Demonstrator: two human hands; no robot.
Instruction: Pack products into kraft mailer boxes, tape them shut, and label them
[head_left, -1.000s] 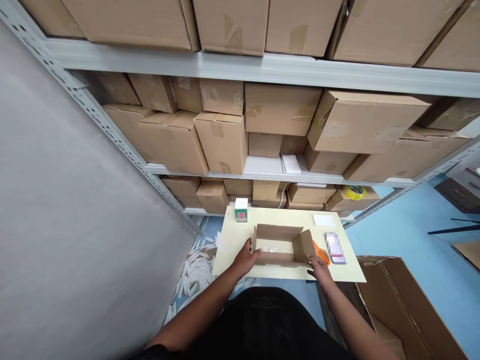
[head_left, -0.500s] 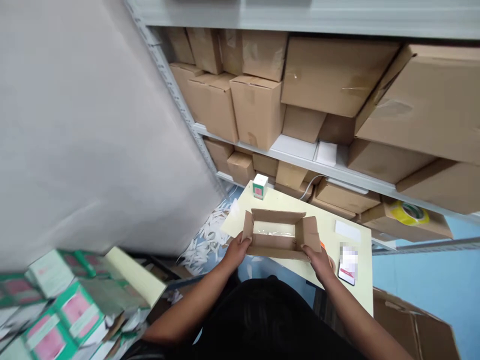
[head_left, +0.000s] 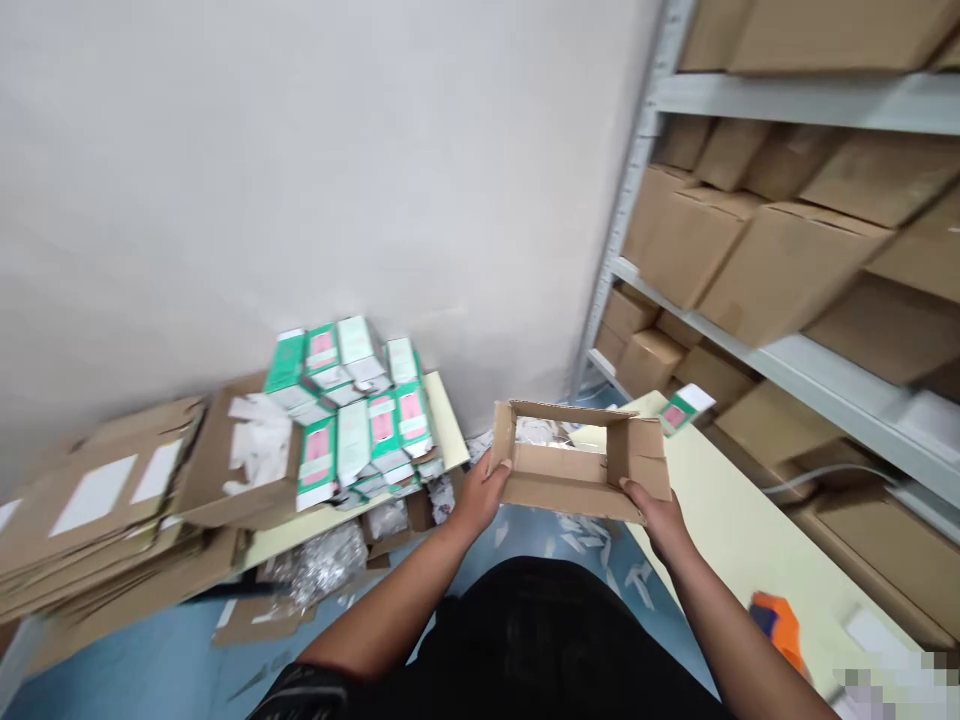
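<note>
1. Head view: a person in a black top holds an open cardboard box [head_left: 579,478] in both hands, clear of any surface, over the blue floor [head_left: 150,670].
2. Left hand [head_left: 478,493] is clasped on the box's left end, thumb hooked on the near wall; right hand [head_left: 661,522] grips the right end, thumb pressed on the near wall and fingers curled under.
3. All four flaps stand up and the box is tilted a little, its inside empty as far as can be seen.
4. It hangs between the pale yellow table [head_left: 720,520] on the person's right and a heap of green-and-white cartons [head_left: 360,410] on the left, touching neither.
5. One small green carton [head_left: 684,408] lies on the table's far end; a blurred orange object [head_left: 776,620] sits near its close end.
6. Flattened cardboard sheets [head_left: 90,520] are stacked left of the heap.
7. White paper scraps [head_left: 592,528] litter the floor under the box.
8. A grey metal rack [head_left: 750,95] filled with brown shipping boxes [head_left: 780,270] runs behind the table.
</note>
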